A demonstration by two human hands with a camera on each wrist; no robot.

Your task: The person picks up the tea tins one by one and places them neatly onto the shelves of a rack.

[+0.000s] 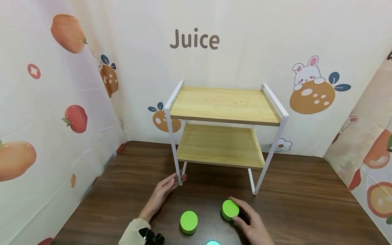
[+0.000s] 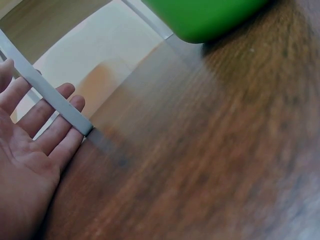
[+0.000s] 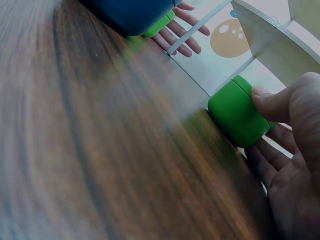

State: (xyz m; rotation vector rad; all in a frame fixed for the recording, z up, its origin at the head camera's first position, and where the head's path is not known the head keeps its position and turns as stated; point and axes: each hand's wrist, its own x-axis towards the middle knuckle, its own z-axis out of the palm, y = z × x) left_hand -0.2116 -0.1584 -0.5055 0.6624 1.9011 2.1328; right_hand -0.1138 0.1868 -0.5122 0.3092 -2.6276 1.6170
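Note:
A two-tier shelf (image 1: pixel 225 105) with pale wood boards and white metal legs stands on the table. My left hand (image 1: pixel 165 190) is at the shelf's front left leg (image 2: pixel 55 95), its fingers extended behind the leg, palm facing it. With thumb and fingers on its opposite sides, my right hand (image 1: pixel 252 224) pinches a small round green lidded jar (image 1: pixel 230 210) low at the table, in front of the shelf's right half. The right wrist view shows the thumb (image 3: pixel 272 102) against the jar's lid edge. A second green jar (image 1: pixel 189 222) stands between the hands.
A jar with a turquoise top (image 1: pixel 212 243) is cut off at the bottom edge; its dark blue side (image 3: pixel 132 15) shows in the right wrist view. Printed cloth walls (image 1: pixel 137 41) with fruit pictures enclose the dark wood table (image 1: pixel 306 204) at the back and both sides.

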